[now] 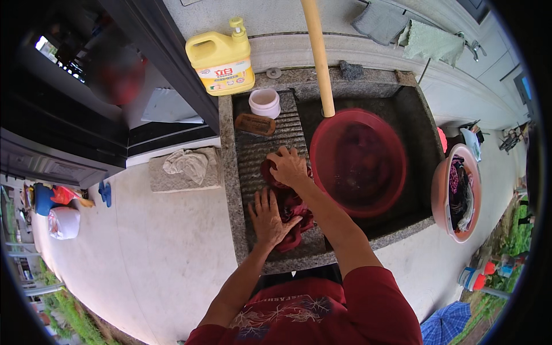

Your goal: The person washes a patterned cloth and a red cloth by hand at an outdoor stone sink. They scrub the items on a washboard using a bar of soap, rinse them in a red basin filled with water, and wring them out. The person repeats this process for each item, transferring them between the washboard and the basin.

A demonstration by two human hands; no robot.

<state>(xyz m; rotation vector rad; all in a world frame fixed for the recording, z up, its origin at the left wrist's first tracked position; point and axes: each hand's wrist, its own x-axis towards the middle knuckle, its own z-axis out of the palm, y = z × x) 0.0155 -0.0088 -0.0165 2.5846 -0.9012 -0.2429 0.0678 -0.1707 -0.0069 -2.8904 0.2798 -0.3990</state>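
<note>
A dark red wet cloth [293, 215] lies bunched on the ribbed stone washboard [259, 146] of a granite sink. My left hand [267, 217] presses flat on its near end, fingers spread. My right hand [289, 167] is curled over the cloth's far end and grips it. A red plastic basin [357, 161] holding dark water and clothing sits in the sink well just right of my hands.
A brown soap bar [255, 124] and a white cup [264, 103] rest at the washboard's top. A yellow detergent jug [222, 57] stands behind. A pale pole [318, 54] rises over the basin. An orange basin of clothes [457, 192] sits at the right, a stone block with a rag [185, 168] at the left.
</note>
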